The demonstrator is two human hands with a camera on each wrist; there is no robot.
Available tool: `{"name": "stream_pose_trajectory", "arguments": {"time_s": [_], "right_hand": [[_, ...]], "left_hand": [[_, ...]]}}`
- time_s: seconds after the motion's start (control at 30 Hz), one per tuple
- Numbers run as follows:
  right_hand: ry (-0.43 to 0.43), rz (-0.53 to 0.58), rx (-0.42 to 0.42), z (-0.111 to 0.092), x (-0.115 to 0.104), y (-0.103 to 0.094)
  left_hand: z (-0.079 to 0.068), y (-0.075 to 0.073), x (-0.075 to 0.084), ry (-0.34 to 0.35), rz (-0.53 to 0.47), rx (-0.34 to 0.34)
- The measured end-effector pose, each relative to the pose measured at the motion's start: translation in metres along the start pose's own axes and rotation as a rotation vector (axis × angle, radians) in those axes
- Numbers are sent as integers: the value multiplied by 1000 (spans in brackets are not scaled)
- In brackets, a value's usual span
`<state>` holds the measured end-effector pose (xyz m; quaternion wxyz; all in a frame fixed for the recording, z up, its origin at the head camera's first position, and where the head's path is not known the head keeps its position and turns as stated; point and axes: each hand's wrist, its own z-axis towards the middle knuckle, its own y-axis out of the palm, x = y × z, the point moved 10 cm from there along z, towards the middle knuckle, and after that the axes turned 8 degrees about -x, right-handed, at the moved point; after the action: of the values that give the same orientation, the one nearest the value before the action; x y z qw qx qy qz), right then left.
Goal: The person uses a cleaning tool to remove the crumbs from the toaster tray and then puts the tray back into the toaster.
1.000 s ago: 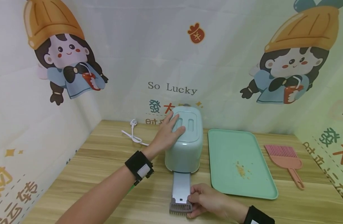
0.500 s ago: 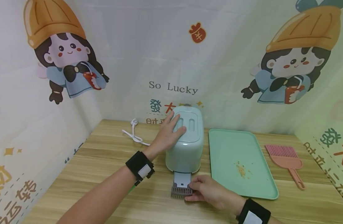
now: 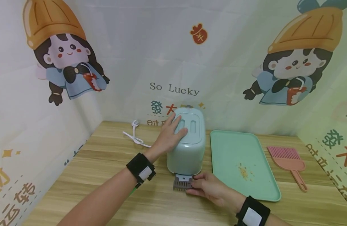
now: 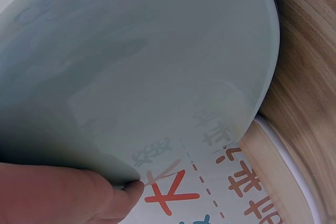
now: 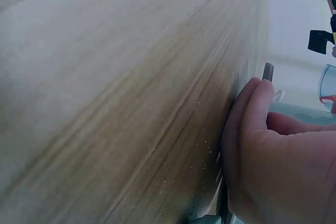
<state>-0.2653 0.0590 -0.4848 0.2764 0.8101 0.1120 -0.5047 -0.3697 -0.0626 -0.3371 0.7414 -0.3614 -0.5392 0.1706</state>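
A pale mint toaster (image 3: 186,158) with a covered top stands near the middle of the table. On its upper left side lies my left hand (image 3: 167,136), fingers spread over the edge of the lid. The toaster's curved wall (image 4: 173,56) fills most of the left wrist view. From the bottom of its near end sticks out a short part of a metal crumb tray (image 3: 183,185) with a grey slatted handle. My right hand (image 3: 213,189) pinches the handle's right end between thumb and fingers. In the right wrist view, the handle's tip (image 5: 268,72) shows past the fingertips.
A green serving tray (image 3: 227,147) with a small pile of crumbs (image 3: 243,171) lies right of the toaster. Farther right is a pink brush set in a dustpan (image 3: 289,163). A white power cord (image 3: 136,138) curls at the left. A printed curtain (image 3: 173,62) hangs behind the table.
The right hand has moved forward, sliding the crumb tray into the toaster until little more than its handle shows. The left hand has stayed in place on the toaster.
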Motion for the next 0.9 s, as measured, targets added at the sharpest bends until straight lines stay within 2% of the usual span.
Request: {"name": "stream_pose_trajectory", "arguments": {"time_s": [0.4, 0.67, 0.9], "right_hand": [[-74, 3, 43, 5, -6, -7], [-110, 22, 123, 10, -11, -15], [-108, 35, 98, 10, -13, -11]], "left_hand": [[1, 2, -3, -6, -2, 2], [2, 3, -5, -21, -5, 0], [0, 0, -3, -14, -3, 5]]}}
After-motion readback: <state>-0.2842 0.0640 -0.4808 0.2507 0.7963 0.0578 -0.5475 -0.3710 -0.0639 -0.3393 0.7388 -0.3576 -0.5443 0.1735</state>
